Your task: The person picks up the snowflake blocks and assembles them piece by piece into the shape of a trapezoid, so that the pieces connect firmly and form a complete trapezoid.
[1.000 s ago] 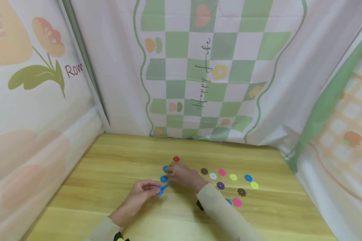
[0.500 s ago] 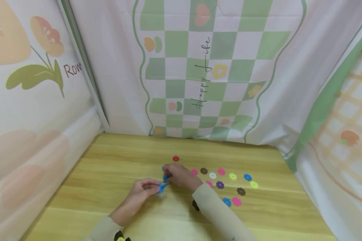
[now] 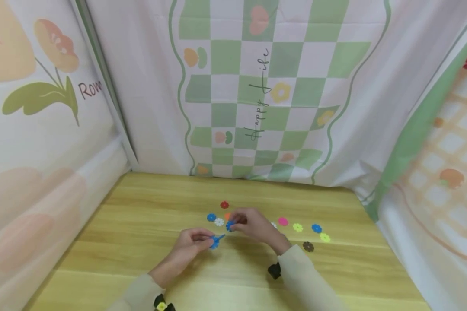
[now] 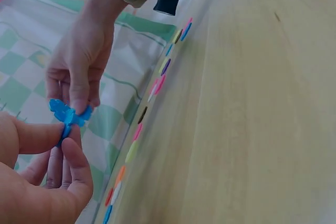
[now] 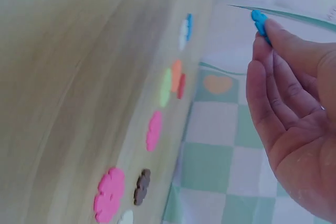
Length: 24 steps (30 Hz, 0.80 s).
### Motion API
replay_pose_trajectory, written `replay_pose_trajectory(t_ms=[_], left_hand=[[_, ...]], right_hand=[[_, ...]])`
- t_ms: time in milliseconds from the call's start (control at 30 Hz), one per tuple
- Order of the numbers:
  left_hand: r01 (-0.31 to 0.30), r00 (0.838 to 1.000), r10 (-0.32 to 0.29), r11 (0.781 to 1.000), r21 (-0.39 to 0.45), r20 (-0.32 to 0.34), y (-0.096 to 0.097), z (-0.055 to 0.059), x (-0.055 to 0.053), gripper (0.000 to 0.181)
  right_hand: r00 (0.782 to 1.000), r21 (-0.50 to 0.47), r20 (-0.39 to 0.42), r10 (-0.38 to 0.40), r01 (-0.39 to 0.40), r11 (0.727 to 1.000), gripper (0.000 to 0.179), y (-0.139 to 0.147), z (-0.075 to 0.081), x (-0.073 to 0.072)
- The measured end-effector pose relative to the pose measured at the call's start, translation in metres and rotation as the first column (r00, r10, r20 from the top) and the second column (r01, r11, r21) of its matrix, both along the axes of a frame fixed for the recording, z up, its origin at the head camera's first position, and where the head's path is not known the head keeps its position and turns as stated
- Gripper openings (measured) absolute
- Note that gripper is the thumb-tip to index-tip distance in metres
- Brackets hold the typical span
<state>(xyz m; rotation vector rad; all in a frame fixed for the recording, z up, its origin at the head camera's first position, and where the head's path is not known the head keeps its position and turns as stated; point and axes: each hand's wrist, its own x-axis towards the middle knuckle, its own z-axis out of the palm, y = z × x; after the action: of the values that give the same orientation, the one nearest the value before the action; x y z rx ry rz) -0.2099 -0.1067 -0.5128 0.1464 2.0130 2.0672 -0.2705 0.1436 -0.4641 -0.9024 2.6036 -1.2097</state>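
Observation:
My left hand (image 3: pixel 184 250) pinches a joined blue piece (image 3: pixel 215 242) made of flower-shaped plastic discs, one set across another. Just beyond it, my right hand (image 3: pixel 257 226) pinches a single blue flower disc (image 3: pixel 229 226) between thumb and fingers, off the table. The right wrist view shows this blue disc (image 5: pixel 259 23) edge-on at the fingertips. From the left wrist, the blue pieces (image 4: pixel 65 114) overlap, so whether they touch cannot be told there; a small gap shows in the head view.
On the wooden table (image 3: pixel 140 207) lie a blue disc (image 3: pixel 211 217), a white disc (image 3: pixel 219 222) and a red disc (image 3: pixel 224 204). More discs, including a brown one (image 3: pixel 308 246), spread to the right. Printed curtains (image 3: pixel 257 86) enclose the back and sides.
My right hand has taken the blue disc from the table behind my left hand and moved it a little right. A white disc has come into sight. The left hand keeps its hold.

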Motion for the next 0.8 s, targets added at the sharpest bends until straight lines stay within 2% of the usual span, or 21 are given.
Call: replay_pose_trajectory(t_ms=[133, 300, 567, 800], left_hand=[[0.005, 1.000, -0.006, 1.000, -0.023, -0.026, 0.007, 0.002, -0.002, 0.029], [0.016, 0.999, -0.017, 1.000, -0.025, -0.037, 0.015, 0.006, -0.002, 0.029], [0.024, 0.999, -0.025, 0.999, -0.026, -0.035, 0.022, 0.009, -0.001, 0.028], [0.029, 0.996, -0.035, 0.998, -0.064, -0.082, 0.026, 0.010, -0.002, 0.023]], right_hand=[[0.999, -0.092, 0.026, -0.039, 0.041, 0.995, 0.013, 0.012, 0.008, 0.012], [0.997, -0.155, 0.039, -0.064, 0.069, 0.985, 0.015, 0.022, 0.010, 0.025], [0.993, -0.188, 0.076, -0.085, 0.098, 0.977, 0.015, 0.029, 0.003, 0.036], [0.996, -0.170, 0.079, -0.050, 0.063, 0.983, 0.011, 0.029, 0.005, 0.039]])
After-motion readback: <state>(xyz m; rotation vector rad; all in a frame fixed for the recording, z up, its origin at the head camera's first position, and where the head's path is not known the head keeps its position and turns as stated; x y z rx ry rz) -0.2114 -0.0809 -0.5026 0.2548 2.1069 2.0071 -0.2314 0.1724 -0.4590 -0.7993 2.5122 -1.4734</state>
